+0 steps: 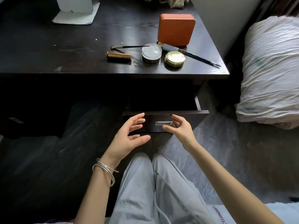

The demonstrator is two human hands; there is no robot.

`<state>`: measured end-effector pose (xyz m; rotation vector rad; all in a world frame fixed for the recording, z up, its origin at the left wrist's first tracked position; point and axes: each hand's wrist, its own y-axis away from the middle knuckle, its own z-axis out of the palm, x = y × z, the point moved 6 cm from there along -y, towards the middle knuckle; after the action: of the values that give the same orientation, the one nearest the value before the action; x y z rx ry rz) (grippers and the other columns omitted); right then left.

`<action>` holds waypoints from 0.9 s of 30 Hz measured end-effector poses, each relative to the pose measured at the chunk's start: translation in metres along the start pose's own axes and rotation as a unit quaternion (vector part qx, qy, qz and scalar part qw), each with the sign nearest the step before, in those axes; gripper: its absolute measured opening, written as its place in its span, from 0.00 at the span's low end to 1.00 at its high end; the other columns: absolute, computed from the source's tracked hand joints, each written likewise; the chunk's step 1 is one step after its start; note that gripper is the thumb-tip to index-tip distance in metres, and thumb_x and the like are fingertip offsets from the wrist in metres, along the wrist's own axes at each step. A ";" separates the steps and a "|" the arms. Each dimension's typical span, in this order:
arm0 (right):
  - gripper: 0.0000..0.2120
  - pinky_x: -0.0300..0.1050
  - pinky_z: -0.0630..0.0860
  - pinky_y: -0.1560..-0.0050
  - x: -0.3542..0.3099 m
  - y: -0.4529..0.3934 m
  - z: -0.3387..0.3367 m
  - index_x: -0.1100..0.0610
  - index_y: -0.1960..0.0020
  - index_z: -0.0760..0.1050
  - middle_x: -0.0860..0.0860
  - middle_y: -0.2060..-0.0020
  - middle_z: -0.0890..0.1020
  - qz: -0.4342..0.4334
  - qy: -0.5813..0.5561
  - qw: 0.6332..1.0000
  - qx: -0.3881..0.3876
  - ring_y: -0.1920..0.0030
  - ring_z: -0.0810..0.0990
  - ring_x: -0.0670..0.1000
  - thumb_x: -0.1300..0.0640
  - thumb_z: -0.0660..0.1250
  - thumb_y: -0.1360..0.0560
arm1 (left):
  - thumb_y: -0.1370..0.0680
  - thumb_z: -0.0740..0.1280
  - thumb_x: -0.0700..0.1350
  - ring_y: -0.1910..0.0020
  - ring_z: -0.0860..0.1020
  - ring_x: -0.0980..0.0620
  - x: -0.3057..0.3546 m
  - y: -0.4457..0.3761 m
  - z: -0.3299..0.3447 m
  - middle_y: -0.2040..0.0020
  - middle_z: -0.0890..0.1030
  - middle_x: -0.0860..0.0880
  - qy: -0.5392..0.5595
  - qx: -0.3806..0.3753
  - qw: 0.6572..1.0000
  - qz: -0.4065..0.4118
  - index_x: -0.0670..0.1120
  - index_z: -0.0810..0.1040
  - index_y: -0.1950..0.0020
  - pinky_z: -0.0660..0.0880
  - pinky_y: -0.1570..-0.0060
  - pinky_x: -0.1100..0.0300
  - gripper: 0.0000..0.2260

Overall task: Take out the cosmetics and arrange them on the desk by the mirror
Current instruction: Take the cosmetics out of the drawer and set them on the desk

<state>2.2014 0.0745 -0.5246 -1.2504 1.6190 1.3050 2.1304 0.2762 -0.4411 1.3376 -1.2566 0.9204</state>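
On the table [48, 46] your gold lipstick [119, 57] lies flat, long axis left-right, near two round jars. Your left hand [129, 136] and right hand [179, 128] hover spread and empty before the open drawer [186, 118].

Hands: two, a left hand [129, 136] and a right hand [181, 129], both with spread fingers and holding nothing.
Bangles: a few thin silver ones [104, 169] on the left wrist; the exact number cannot be told.
Desk: one [48, 50].
Drawer: one [186, 118], pulled open.
Orange case: one [176, 29].
Round jars: two, a clear-lidded jar [151, 53] and a gold tin [175, 59].
Gold tube: one [119, 57].
Pale tube: one [169, 48], lying by the case.
Thin brushes: two, a left brush [129, 47] and a right brush [202, 59].
Pillow: one [271, 70].
White stand: one [76, 10], at the desk's back edge.
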 end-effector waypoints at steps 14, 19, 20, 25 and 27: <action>0.40 0.41 0.71 0.41 -0.034 -0.098 0.024 0.60 0.29 0.63 0.57 0.32 0.70 0.002 0.023 1.000 -0.003 0.35 0.71 0.52 0.58 0.78 0.36 | 0.28 0.71 0.41 0.36 0.71 0.59 0.000 -0.052 -0.019 0.36 0.72 0.57 -0.022 0.006 1.000 -0.013 0.58 0.66 0.33 0.73 0.44 0.66 0.27; 0.44 0.32 0.76 0.61 -0.049 -0.108 0.037 0.57 0.26 0.55 0.55 0.30 0.63 0.009 -0.004 0.999 -0.033 0.35 0.70 0.54 0.59 0.76 0.33 | 0.28 0.71 0.41 0.36 0.71 0.59 0.000 -0.055 -0.025 0.36 0.73 0.57 -0.019 0.015 0.999 -0.021 0.58 0.66 0.33 0.73 0.41 0.62 0.27; 0.44 0.33 0.77 0.57 -0.051 -0.109 0.038 0.56 0.25 0.54 0.54 0.30 0.61 0.010 0.003 0.999 -0.032 0.33 0.68 0.54 0.58 0.76 0.33 | 0.28 0.71 0.41 0.36 0.71 0.59 0.000 -0.056 -0.027 0.36 0.73 0.57 -0.016 0.016 1.000 -0.022 0.59 0.66 0.33 0.73 0.41 0.62 0.27; 0.42 0.27 0.73 0.72 -0.053 -0.109 0.039 0.57 0.26 0.54 0.53 0.30 0.60 0.023 -0.031 0.998 -0.044 0.38 0.68 0.50 0.61 0.75 0.32 | 0.28 0.71 0.41 0.36 0.71 0.60 0.005 -0.068 -0.033 0.37 0.72 0.59 -0.017 0.016 0.999 -0.022 0.61 0.66 0.35 0.73 0.45 0.66 0.27; 0.42 0.28 0.74 0.69 -0.053 -0.109 0.036 0.57 0.26 0.56 0.55 0.30 0.63 0.026 -0.036 0.998 -0.035 0.36 0.70 0.52 0.60 0.76 0.33 | 0.28 0.71 0.41 0.36 0.71 0.60 0.011 -0.074 -0.035 0.37 0.72 0.59 -0.008 0.014 1.000 -0.024 0.62 0.66 0.35 0.73 0.45 0.66 0.27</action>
<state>2.3194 0.1199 -0.5162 -1.1961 1.5765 1.4325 2.2081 0.3019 -0.4378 1.3940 -1.2226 0.8987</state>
